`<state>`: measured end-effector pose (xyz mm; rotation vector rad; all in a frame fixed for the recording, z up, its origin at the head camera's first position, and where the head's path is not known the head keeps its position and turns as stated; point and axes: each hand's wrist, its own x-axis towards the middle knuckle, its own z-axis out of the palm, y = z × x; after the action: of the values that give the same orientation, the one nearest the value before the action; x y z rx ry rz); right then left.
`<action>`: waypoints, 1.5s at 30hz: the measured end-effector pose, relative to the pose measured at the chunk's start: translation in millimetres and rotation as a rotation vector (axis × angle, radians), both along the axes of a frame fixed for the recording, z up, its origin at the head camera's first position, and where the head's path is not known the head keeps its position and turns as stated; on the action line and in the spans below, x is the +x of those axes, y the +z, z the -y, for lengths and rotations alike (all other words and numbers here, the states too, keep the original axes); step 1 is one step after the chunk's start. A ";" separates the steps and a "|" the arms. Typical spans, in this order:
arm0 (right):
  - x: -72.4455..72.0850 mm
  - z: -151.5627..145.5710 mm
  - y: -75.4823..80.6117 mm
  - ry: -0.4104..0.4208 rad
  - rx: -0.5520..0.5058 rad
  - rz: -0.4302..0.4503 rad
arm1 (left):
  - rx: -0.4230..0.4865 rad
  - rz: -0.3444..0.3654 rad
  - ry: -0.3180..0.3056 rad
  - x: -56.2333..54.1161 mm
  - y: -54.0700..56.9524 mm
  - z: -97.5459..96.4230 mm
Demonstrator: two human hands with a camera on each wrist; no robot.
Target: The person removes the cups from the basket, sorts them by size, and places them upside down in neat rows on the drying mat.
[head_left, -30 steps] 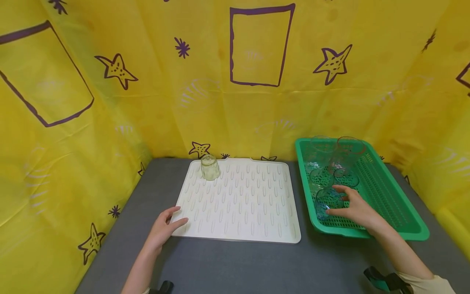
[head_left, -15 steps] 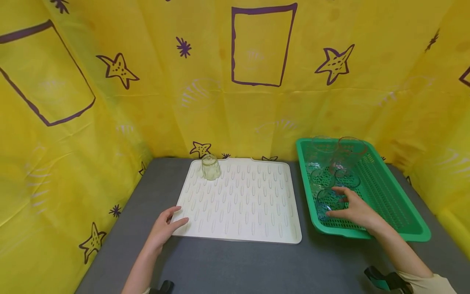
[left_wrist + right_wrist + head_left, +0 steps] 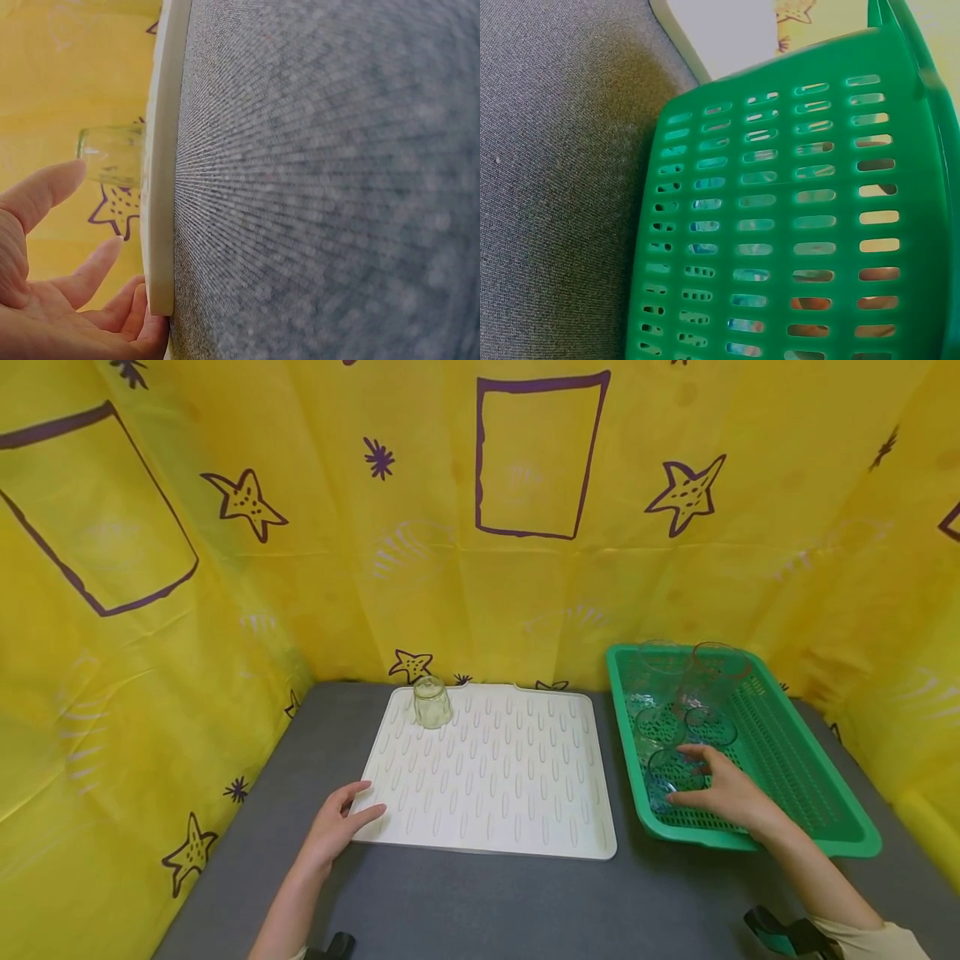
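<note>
My right hand is inside the green basket, its fingers and thumb curved round a bluish drinking glass at the near left corner. In the right wrist view, the basket wall mostly hides the hand and the glass. At the near left corner of the white drying mat is my left hand, thumb and index apart. The left wrist view shows its lower fingers touching the mat's edge. A yellowish glass stands upside down on the mat's far left corner.
Several more clear glasses stand in the basket's left half, including a small one and a tall pinkish one. The basket's right half shows bare slotted floor. Grey tabletop runs along the front; a yellow curtain hangs behind.
</note>
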<state>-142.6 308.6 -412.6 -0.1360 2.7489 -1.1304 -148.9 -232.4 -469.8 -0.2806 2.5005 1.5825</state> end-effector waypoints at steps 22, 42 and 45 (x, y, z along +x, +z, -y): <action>6.1 -0.8 7.7 -0.049 0.020 -0.055 | 0.045 -0.023 0.021 2.6 4.5 0.4; 20.3 6.5 31.1 -0.133 -0.066 -0.116 | 0.161 -0.140 -0.035 3.1 20.6 -44.1; 21.5 9.1 35.1 -0.151 -0.074 -0.141 | 0.204 -0.152 -0.046 3.4 21.6 -52.8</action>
<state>-121.1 299.5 -377.5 -0.0179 2.8833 -1.3088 -145.5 -179.6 -448.3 -0.0773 2.4052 1.8867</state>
